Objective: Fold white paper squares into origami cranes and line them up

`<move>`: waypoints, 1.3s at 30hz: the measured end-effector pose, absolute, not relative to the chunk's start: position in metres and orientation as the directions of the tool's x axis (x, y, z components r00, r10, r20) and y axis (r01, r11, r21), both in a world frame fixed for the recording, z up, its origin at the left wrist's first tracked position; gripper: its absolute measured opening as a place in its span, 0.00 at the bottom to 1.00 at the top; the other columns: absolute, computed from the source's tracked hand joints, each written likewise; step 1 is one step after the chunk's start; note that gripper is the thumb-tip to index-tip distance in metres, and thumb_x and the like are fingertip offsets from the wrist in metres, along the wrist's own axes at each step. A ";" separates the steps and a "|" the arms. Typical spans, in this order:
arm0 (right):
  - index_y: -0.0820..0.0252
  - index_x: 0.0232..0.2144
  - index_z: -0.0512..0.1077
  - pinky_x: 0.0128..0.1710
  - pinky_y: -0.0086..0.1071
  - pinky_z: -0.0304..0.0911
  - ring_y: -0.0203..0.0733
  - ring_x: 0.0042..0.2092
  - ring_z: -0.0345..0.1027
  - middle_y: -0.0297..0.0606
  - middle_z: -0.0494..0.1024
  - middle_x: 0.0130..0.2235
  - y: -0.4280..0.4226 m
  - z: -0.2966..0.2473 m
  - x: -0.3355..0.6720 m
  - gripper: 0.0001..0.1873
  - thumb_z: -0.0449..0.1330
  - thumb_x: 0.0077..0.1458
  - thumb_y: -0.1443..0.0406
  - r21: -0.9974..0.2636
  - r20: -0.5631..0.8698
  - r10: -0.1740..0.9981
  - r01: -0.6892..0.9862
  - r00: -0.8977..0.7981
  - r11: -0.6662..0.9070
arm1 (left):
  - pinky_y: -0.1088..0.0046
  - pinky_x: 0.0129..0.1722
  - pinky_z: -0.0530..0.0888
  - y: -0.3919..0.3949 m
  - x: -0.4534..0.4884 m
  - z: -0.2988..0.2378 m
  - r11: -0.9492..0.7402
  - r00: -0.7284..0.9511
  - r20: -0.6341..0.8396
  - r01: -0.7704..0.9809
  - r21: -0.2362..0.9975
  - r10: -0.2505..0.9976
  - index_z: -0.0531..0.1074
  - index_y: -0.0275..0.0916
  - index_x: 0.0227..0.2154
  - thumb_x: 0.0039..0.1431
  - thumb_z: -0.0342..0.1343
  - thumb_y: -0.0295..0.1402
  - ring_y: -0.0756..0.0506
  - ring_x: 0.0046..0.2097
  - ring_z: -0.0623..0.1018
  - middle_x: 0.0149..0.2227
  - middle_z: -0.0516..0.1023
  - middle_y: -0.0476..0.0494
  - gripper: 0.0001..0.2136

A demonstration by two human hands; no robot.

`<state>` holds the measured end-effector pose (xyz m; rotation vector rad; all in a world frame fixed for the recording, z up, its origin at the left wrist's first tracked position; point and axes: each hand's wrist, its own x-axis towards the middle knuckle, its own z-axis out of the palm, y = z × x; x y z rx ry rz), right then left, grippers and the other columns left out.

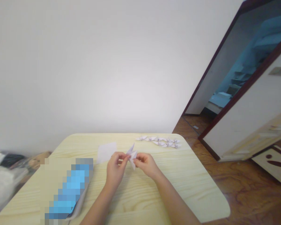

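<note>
Both hands meet above the middle of a pale wooden table. My left hand and my right hand each pinch a small folded white paper figure between them, with a pointed tip sticking up. The fingers of both hands are closed on the paper. A flat white paper square lies on the table just left of and behind my left hand.
Several finished folded paper figures lie in a row near the table's far right corner. A blurred blue object lies at the front left. Clutter sits left of the table. An open doorway and wooden floor are on the right.
</note>
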<state>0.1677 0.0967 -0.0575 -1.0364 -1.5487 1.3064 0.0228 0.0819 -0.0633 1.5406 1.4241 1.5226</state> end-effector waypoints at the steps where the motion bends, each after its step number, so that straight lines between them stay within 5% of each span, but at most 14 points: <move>1: 0.64 0.26 0.74 0.25 0.25 0.58 0.32 0.24 0.62 0.34 0.73 0.24 0.097 -0.057 0.168 0.09 0.58 0.46 0.62 -0.987 0.103 0.951 0.086 -0.290 0.133 | 0.76 0.26 0.72 0.081 0.023 -0.062 -0.315 -0.161 0.377 0.312 0.896 0.912 0.70 0.38 0.28 0.50 0.54 0.39 0.49 0.32 0.72 0.29 0.71 0.47 0.09; 6: 0.61 0.30 0.75 0.28 0.26 0.60 0.34 0.28 0.65 0.35 0.75 0.28 0.095 -0.050 0.169 0.10 0.57 0.48 0.63 -0.964 0.170 0.942 0.149 -0.289 0.220 | 0.75 0.29 0.74 0.080 0.026 -0.060 -0.384 -0.048 0.420 0.324 0.865 0.906 0.74 0.40 0.34 0.51 0.54 0.36 0.48 0.36 0.73 0.34 0.72 0.45 0.09; 13: 0.61 0.30 0.74 0.20 0.23 0.55 0.30 0.21 0.60 0.32 0.72 0.22 0.088 -0.044 0.170 0.11 0.53 0.51 0.62 -0.929 0.153 0.929 0.271 -0.337 0.251 | 0.76 0.27 0.73 0.081 0.023 -0.061 -0.403 -0.026 0.444 0.377 0.834 0.895 0.74 0.40 0.29 0.52 0.52 0.37 0.49 0.33 0.73 0.30 0.74 0.45 0.08; 17: 0.60 0.28 0.72 0.22 0.25 0.56 0.31 0.22 0.59 0.32 0.69 0.21 0.087 -0.037 0.176 0.07 0.57 0.48 0.62 -0.819 0.352 0.921 0.421 -0.165 0.389 | 0.76 0.25 0.71 0.080 0.024 -0.060 -0.392 -0.009 0.434 0.412 0.822 0.901 0.73 0.39 0.28 0.53 0.51 0.37 0.49 0.31 0.73 0.29 0.73 0.45 0.09; 20: 0.58 0.35 0.71 0.30 0.28 0.60 0.35 0.29 0.62 0.34 0.68 0.27 0.087 -0.029 0.181 0.12 0.60 0.45 0.64 -0.725 0.489 0.862 0.489 -0.132 0.486 | 0.77 0.25 0.70 0.080 0.025 -0.060 -0.395 0.018 0.430 0.430 0.812 0.902 0.72 0.39 0.27 0.54 0.50 0.36 0.49 0.30 0.72 0.28 0.73 0.46 0.08; 24: 0.55 0.34 0.72 0.38 0.33 0.60 0.39 0.38 0.62 0.37 0.67 0.33 0.087 -0.024 0.185 0.08 0.59 0.47 0.65 -0.660 0.551 0.806 0.477 -0.218 0.580 | 0.77 0.26 0.70 0.080 0.026 -0.061 -0.415 0.072 0.429 0.439 0.797 0.900 0.72 0.39 0.27 0.54 0.49 0.36 0.49 0.31 0.72 0.28 0.73 0.46 0.09; 39: 0.58 0.25 0.72 0.35 0.31 0.61 0.37 0.34 0.64 0.35 0.68 0.29 0.089 -0.027 0.184 0.02 0.60 0.46 0.66 -0.785 0.516 0.836 0.287 -0.189 0.549 | 0.75 0.26 0.69 0.080 0.025 -0.059 -0.391 0.115 0.379 0.418 0.820 0.918 0.71 0.39 0.26 0.53 0.50 0.37 0.48 0.32 0.72 0.28 0.74 0.45 0.09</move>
